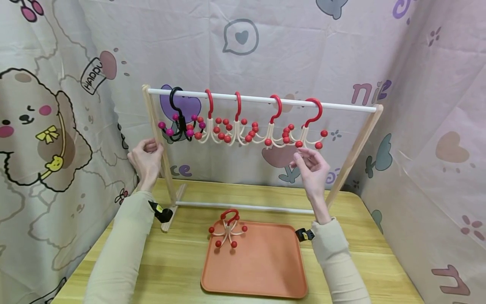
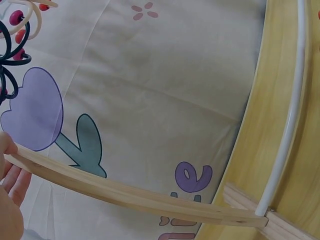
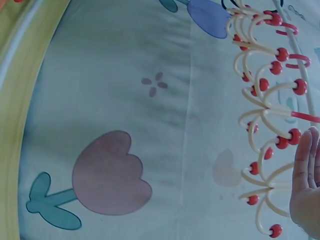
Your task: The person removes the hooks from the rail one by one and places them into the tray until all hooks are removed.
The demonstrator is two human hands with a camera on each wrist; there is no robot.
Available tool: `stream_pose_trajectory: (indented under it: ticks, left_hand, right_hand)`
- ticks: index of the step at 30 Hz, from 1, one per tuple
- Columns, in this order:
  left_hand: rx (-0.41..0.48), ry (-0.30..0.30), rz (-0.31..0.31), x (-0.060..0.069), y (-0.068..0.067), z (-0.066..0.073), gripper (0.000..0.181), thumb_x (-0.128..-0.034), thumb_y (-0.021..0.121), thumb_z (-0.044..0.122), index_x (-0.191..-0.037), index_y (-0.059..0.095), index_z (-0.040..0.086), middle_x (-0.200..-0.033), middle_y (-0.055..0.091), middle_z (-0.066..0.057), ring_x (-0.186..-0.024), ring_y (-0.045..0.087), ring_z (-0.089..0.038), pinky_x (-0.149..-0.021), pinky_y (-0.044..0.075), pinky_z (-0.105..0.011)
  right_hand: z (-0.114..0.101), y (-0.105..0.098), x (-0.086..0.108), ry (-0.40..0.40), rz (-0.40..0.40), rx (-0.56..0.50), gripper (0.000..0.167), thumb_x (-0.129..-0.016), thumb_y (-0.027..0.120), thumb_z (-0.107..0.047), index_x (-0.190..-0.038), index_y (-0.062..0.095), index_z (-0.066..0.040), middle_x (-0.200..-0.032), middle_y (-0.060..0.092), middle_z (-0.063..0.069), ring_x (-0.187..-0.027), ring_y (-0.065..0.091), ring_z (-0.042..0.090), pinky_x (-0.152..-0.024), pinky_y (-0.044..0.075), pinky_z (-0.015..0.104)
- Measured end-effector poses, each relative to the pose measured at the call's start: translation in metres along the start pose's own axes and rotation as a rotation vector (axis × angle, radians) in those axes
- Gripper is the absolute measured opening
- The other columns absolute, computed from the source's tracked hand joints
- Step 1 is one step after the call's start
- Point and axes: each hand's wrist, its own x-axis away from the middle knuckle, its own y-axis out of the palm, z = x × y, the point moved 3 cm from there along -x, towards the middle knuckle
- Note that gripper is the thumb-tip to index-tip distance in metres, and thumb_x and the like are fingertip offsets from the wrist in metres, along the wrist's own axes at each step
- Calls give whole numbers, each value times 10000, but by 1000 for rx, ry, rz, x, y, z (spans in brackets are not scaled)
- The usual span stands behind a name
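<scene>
Cartoon-printed fabric [image 1: 182, 46] surrounds a wood-grain surface [image 1: 171, 266], where an orange rectangular tray [image 1: 265, 261] holds a red-hooked cream hanger [image 1: 228, 230]. The left hand [image 1: 147, 161] grips a white-railed wooden rack [image 1: 254, 99]; the right hand [image 1: 313, 171], fingers relaxed, is beside its rightmost hanger [image 1: 305, 133].

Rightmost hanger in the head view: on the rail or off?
On: its red hook curls over the white top rail, and its red balls hang below.

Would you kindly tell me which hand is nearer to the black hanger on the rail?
Left. The left hand has its grip on the wooden upright, below and left of the black hanger; the right hand is farther off to its right, near the rightmost hanger.
</scene>
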Motion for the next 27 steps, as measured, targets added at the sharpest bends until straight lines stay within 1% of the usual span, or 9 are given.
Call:
stream_pose_trajectory:
  ticks: [5, 9, 12, 14, 16, 18, 20, 24, 27]
  left_hand:
    - [-1, 0, 1, 0, 1, 0, 253, -886, 691, 135, -1099, 745, 10, -1042, 756, -243, -705, 521, 151, -1105, 308, -307]
    - [0, -2, -8, 1, 1, 0, 256, -894, 694, 155, -1102, 739, 12, -1048, 751, -247, -741, 503, 141, -1094, 271, -341]
    - [-1, -3, -10, 1, 1, 1, 257, -901, 700, 165, -1107, 736, 14, -1056, 750, -242, -797, 503, 109, -1086, 255, -360]
    - [-4, -13, -10, 1, 1, 1, 260, -904, 700, 171, -1115, 736, 24, -1071, 750, -233, -859, 541, 46, -1083, 254, -356]
    - [-5, -21, -13, 1, 0, 1, 268, -906, 699, 178, -1124, 734, 27, -1084, 749, -228, -949, 594, -69, -1086, 253, -354]
    - [-5, -28, -20, 2, 0, 1, 276, -911, 700, 187, -1133, 729, 25, -1098, 745, -231, -1064, 603, -176, -1085, 250, -360]
    - [-5, -29, -26, 2, 0, 1, 283, -915, 701, 192, -1135, 725, 17, -1105, 741, -239, -1150, 590, -251, -1085, 247, -374]
    - [-9, -31, -32, 2, 0, 1, 281, -916, 705, 190, -1133, 723, 13, -1107, 737, -249, -1202, 561, -268, -1076, 244, -386]
    - [-14, -34, -34, 1, 0, 1, 280, -914, 704, 192, -1132, 725, 16, -1104, 738, -246, -1203, 557, -257, -1067, 252, -381]
  right_hand:
    - [-8, -5, -9, -26, 55, 67, 264, -891, 685, 45, -1108, 618, 181, -786, 716, -73, -597, 670, 43, -615, 562, 178]
    - [-15, -10, -15, -47, 99, 189, 263, -911, 692, -14, -1112, 640, 147, -779, 692, -115, -598, 657, 4, -623, 551, 144]
    - [-20, -13, -19, -65, 116, 266, 263, -924, 700, -67, -1108, 654, 115, -784, 680, -135, -608, 646, -13, -629, 544, 129]
    - [-22, -14, -22, -74, 119, 295, 278, -930, 701, -92, -1114, 651, 111, -789, 676, -140, -614, 641, -12, -635, 542, 127]
    - [-24, -14, -25, -80, 120, 312, 275, -936, 696, -105, -1117, 653, 98, -787, 672, -141, -612, 639, -7, -636, 541, 129]
    - [-25, -15, -29, -83, 124, 324, 274, -940, 693, -117, -1119, 655, 87, -788, 666, -146, -606, 635, -8, -631, 538, 129]
    - [-27, -15, -34, -87, 130, 323, 264, -940, 692, -120, -1117, 660, 74, -794, 670, -142, -594, 633, -7, -617, 539, 135]
    - [-31, -15, -46, -80, 139, 333, 275, -939, 695, -139, -1136, 668, 51, -806, 669, -121, -583, 635, -4, -600, 538, 143]
    - [-35, -15, -54, -42, 144, 376, 310, -945, 692, -180, -1186, 666, 13, -818, 658, -115, -595, 641, -6, -610, 538, 144]
